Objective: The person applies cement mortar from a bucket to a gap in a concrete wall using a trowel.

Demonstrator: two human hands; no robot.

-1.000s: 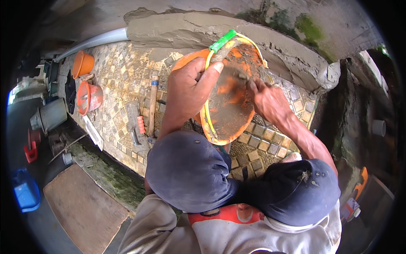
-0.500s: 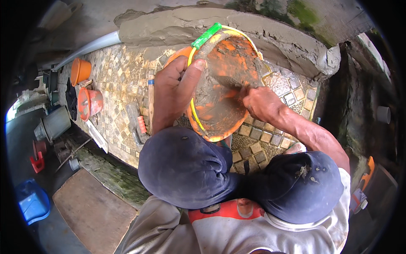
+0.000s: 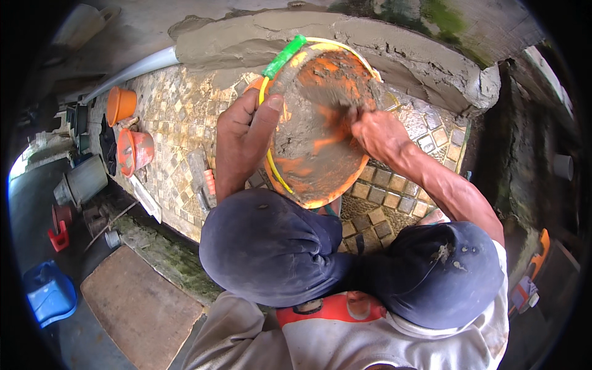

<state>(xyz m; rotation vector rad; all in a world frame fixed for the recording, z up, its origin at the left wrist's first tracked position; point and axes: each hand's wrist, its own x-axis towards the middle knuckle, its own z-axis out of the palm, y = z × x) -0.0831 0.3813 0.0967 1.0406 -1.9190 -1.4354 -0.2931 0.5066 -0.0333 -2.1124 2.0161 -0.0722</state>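
Note:
An orange bucket (image 3: pixel 302 200), tilted toward me, stands between my knees. Grey mortar (image 3: pixel 293 135) coats its inside, with orange showing through in streaks. My left hand (image 3: pixel 246 132) is closed on the bucket's left rim, thumb over the edge. Along that rim runs a yellow handle (image 3: pixel 265 92) with a green grip (image 3: pixel 283 57). Inside the bucket, my right hand (image 3: pixel 382 135) is closed round what looks like a mortar-covered trowel (image 3: pixel 351 113); its blade is smeared by motion and hard to make out.
A low wall with fresh mortar (image 3: pixel 240 40) runs behind the bucket. On the tiled floor (image 3: pixel 176 123) at left lie a red-handled tool (image 3: pixel 209 182) and two orange buckets (image 3: pixel 121 105). A grey pipe (image 3: pixel 139 71) crosses behind them. Farther left are a blue container (image 3: pixel 49 293) and a brown board (image 3: pixel 139 302).
My right hand has shifted slightly up and left inside the bucket, baring more orange near its middle. The left hand and bucket have moved slightly left in view.

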